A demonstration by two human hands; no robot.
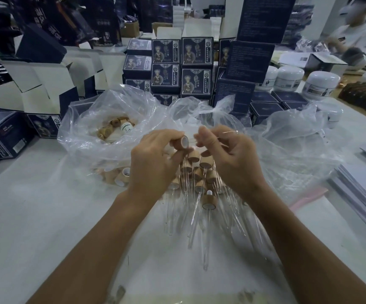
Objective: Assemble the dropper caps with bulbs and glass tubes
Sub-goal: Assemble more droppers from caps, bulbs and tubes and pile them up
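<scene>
My left hand (155, 159) grips a tan dropper cap (181, 143) with its white open end turned right. Facing it a little apart, my right hand (228, 154) pinches a thin clear glass tube (229, 133) between thumb and forefinger. Below both hands lies a pile of assembled droppers (199, 172), tan caps with glass tubes (206, 233) pointing toward me. More loose tan caps (116, 175) lie under plastic to the left.
A clear plastic bag (111, 130) behind the hands holds more tan caps and a small white bottle. Dark printed boxes (181, 69) are stacked beyond, white jars (320, 83) at the right. Paper stacks (361, 194) lie along the right edge. A person stands at the far right.
</scene>
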